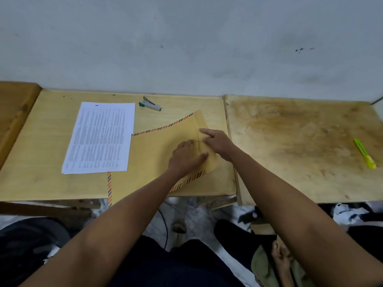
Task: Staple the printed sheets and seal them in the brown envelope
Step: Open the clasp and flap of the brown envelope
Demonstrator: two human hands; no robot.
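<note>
left hand point(186, 157) presses flat on the brown envelope point(153, 154) to steady it; right hand point(217, 141) seemingly pinches its closure string point(196, 140).

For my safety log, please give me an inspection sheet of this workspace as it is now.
Surface: wooden table, worn; second stained table beside it.
Job's things: printed sheets outside brown envelope, overlapping its left edge; stapler behind.
Clutter: green marker-like tool on the stained table.
Grippers: left hand rests on envelope; right hand seems to pinch its string.
Cables: dark cable on floor.
Surroundings: marked grey wall; clothes on floor.
</note>
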